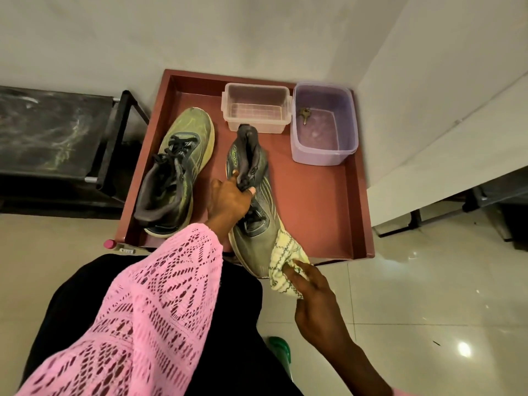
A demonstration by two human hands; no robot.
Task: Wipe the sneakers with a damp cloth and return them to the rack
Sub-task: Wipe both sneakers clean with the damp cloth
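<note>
The left hand (228,200), in a pink openwork-knit sleeve (160,304), grips the grey mesh sneaker (254,224) at its tongue, while the right hand (317,304) presses a crumpled cream patterned cloth (285,258) against its near toe. The second sneaker (177,170) lies left in the red-brown tray (320,212); at the far edge stand an empty clear plastic tub (257,110) and a lilac tub (324,124) holding a key (304,114).

Reddish-brown tray (358,195), grey-green sneakers (183,155), cream patterned cloth (285,252), seemingly lilac tub (323,155)
</note>
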